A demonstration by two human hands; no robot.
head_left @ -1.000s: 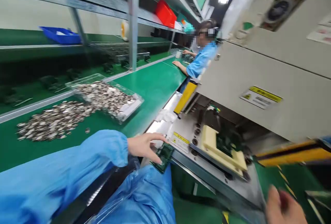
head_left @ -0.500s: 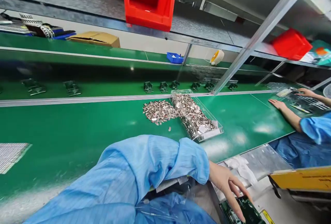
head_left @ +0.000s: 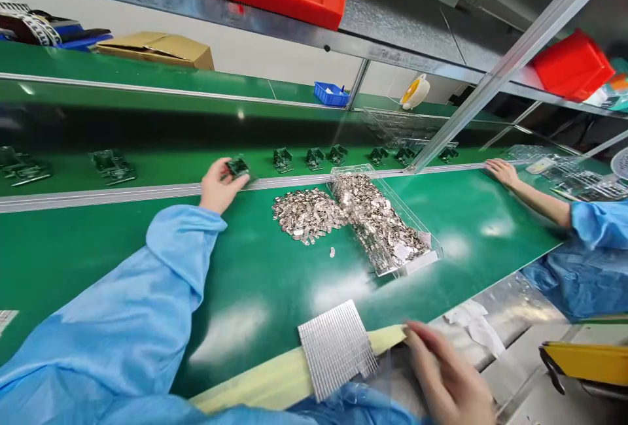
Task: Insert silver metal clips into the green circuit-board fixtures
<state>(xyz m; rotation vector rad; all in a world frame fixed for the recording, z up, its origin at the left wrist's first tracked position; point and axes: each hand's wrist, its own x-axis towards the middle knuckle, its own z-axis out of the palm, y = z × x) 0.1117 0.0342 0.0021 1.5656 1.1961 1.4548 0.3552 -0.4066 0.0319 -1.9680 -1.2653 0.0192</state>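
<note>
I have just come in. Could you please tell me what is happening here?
The person's left hand holds a green circuit board near the metal rail along the green table. The blurred right hand is at one end of a yellow strip; whether it grips it is unclear. A silver gridded sheet lies across that strip. Mid-table, a pile of small metal pieces lies beside a clear tray holding more. A co-worker's hand is farther right.
</note>
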